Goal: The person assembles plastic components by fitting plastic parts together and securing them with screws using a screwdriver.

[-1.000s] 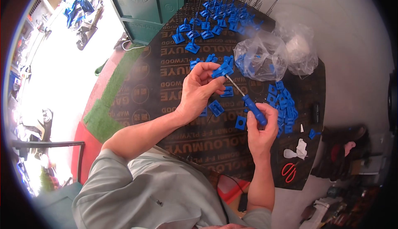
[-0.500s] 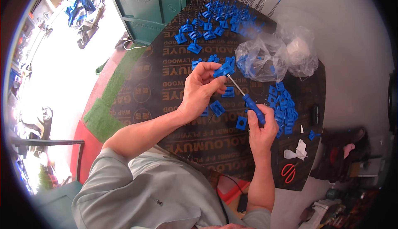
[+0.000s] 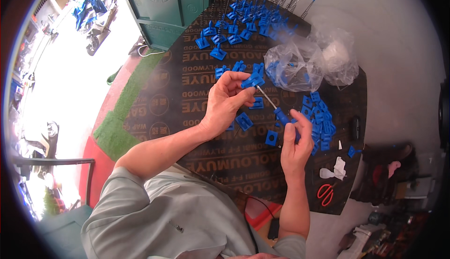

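My left hand (image 3: 220,106) pinches a small blue plastic bracket (image 3: 254,80) between thumb and fingers above the dark table. My right hand (image 3: 296,148) is wrapped round the blue handle of a screwdriver (image 3: 282,115), its index finger raised along the handle. The screwdriver's metal shaft slants up to the left, and its tip meets the lower side of the bracket. Whether a screw sits there is too small to tell. Below the held bracket lie a blue part (image 3: 244,121) and a square blue plate with a round hole (image 3: 271,138).
Farther back stand many blue bases (image 3: 234,26) with upright springs and rods. A clear plastic bag (image 3: 297,66) lies at the back right, above a pile of blue plates (image 3: 322,123). Red-handled scissors (image 3: 325,194) lie near the right edge of the printed plywood table (image 3: 206,139).
My right hand's fingers have loosened and the index finger has lifted along the screwdriver handle. My left hand and the bracket stay in nearly the same place.
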The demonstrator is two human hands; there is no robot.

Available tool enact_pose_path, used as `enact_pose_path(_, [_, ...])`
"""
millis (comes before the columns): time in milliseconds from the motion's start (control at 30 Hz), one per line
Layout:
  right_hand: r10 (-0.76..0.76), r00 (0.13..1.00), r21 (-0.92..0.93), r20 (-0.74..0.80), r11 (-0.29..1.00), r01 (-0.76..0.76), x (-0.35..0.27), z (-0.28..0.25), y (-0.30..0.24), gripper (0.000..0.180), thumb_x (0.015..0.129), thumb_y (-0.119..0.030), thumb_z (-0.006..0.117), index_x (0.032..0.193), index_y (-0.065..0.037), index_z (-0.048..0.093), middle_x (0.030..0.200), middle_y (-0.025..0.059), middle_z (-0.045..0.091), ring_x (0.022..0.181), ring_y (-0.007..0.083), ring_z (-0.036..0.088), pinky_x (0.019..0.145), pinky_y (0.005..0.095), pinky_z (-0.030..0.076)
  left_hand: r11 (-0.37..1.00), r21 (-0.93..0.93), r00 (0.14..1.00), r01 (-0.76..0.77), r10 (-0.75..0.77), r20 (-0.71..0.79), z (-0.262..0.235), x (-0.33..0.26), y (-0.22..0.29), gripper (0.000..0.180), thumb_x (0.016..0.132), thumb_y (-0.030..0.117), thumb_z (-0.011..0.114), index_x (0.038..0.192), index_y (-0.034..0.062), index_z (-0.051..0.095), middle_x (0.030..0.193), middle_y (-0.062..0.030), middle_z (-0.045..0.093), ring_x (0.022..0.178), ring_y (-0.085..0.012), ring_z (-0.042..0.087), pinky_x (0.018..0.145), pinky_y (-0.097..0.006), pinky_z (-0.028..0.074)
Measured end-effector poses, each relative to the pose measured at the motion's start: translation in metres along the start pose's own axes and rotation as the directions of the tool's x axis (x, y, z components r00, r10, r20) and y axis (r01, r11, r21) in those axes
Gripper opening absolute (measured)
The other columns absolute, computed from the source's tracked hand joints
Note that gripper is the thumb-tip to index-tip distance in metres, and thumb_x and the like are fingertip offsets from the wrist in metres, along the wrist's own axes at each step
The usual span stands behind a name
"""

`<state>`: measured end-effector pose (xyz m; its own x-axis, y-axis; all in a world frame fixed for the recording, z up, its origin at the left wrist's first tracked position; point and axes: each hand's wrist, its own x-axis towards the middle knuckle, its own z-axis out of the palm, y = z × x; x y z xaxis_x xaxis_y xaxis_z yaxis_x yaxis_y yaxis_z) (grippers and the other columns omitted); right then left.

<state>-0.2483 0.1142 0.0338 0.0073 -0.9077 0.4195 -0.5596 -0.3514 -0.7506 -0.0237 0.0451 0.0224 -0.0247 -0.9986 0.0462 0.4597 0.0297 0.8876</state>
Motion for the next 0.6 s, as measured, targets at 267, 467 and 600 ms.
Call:
enact_pose_path(267, [0.03, 1.0, 0.04, 0.011, 0.999, -0.03, -0.003, 0.002, 0.004, 0.028, 0.11, -0.014, 0.066, 0.134, -0.001, 0.061, 0.1, 0.0081, 0.067, 0.079, 0.012, 0.062, 0.068, 0.0295, 0.05, 1.0, 0.008, 1.0, -0.003, 0.003, 0.003, -0.002, 0.0, -0.002, 0.031, 0.103, 0.005, 0.074, 0.13, 0.0029, 0.061, 0.106, -0.0048, 0.075, 0.09, -0.0121, 0.074, 0.081, -0.03, 0.063])
enact_pose_path(467, [0.077, 0.997, 0.152, -0.028, 0.986, -0.072, 0.0, 0.005, -0.017, 0.027, 0.111, -0.014, 0.065, 0.134, -0.002, 0.058, 0.096, 0.0066, 0.064, 0.074, 0.0104, 0.057, 0.065, 0.0293, 0.049, 1.0, -0.009, 1.0, -0.02, 0.02, 0.005, -0.002, 0.001, -0.003, 0.03, 0.103, 0.004, 0.074, 0.13, 0.0025, 0.061, 0.104, -0.005, 0.075, 0.088, -0.0127, 0.074, 0.08, -0.03, 0.063])
enact_pose_path(600, [0.026, 0.999, 0.161, -0.034, 0.987, -0.02, 0.0, 0.008, -0.01, 0.024, 0.11, -0.012, 0.067, 0.131, -0.002, 0.059, 0.094, 0.0073, 0.067, 0.075, 0.0112, 0.061, 0.065, 0.0289, 0.05, 1.0, -0.009, 1.0, -0.014, 0.014, 0.0, 0.0, 0.001, -0.001, 0.03, 0.103, 0.005, 0.074, 0.13, 0.0024, 0.061, 0.104, -0.0052, 0.075, 0.087, -0.0129, 0.074, 0.08, -0.03, 0.063])
